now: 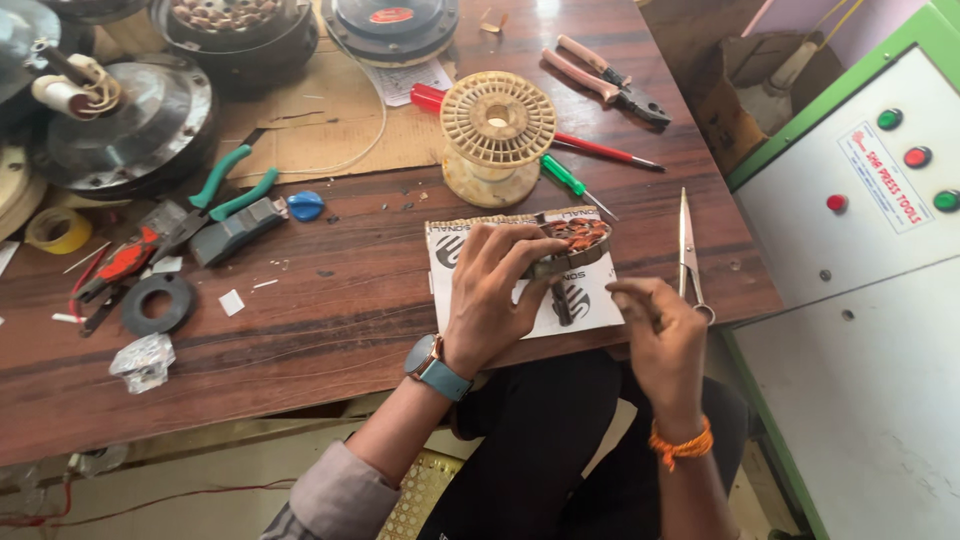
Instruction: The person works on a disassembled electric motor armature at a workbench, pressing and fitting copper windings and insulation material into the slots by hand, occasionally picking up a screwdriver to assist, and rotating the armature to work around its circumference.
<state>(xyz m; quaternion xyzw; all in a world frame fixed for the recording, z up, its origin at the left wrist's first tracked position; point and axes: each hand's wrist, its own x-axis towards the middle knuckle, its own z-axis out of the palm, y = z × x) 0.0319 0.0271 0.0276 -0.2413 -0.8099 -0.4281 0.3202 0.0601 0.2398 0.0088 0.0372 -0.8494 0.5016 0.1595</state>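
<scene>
My left hand (495, 290) presses on a small round metal core wound with copper wire (575, 238), which rests on a white printed card (585, 300) near the wooden table's front edge. A watch with a teal strap sits on that wrist. My right hand (655, 335), with an orange thread at the wrist, is beside the card with thumb and forefinger pinched together; whether a thin wire is between them is too fine to tell. Thin silver scissors (688, 250) lie just right of that hand.
A cream plastic spool (497, 125) stands behind the card, with a red-handled screwdriver (590, 147) and a green one (565, 178). Pink-handled pliers (605, 80) lie far right, green-handled pliers (215, 195) left. Motor housings (125, 125) crowd the far left. A white and green machine cabinet (860, 220) adjoins the right.
</scene>
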